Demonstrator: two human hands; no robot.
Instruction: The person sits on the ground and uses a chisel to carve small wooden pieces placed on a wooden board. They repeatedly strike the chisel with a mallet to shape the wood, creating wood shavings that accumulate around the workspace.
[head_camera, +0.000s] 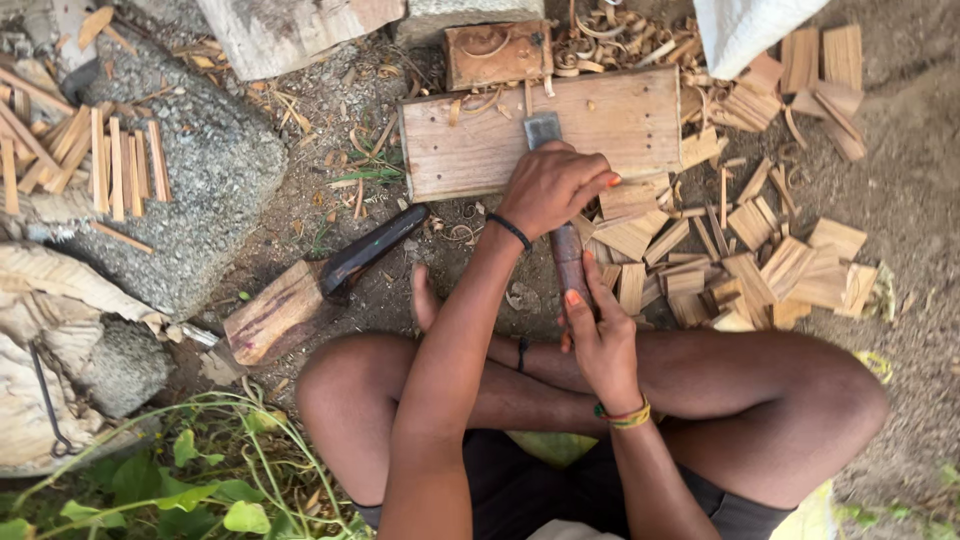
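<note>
I sit cross-legged on the dirt in front of a flat wooden board (610, 120). A knife lies with its grey blade (542, 128) on the board and its brown handle (568, 262) pointing toward me. My left hand (555, 185) is closed over the knife where blade meets handle, pressing down at the board's near edge; anything under the palm is hidden. My right hand (603, 335) grips the lower end of the handle, just above my crossed legs.
Thin cut wood slats (760, 265) lie heaped to the right of the board. A dark-handled tool (372, 245) rests on a wood chunk (272, 312) at left. A small wooden block (497, 52), a grey stone (200, 170) with sticks (110, 165), a white sack (750, 30) and green plants (200, 480) surround me.
</note>
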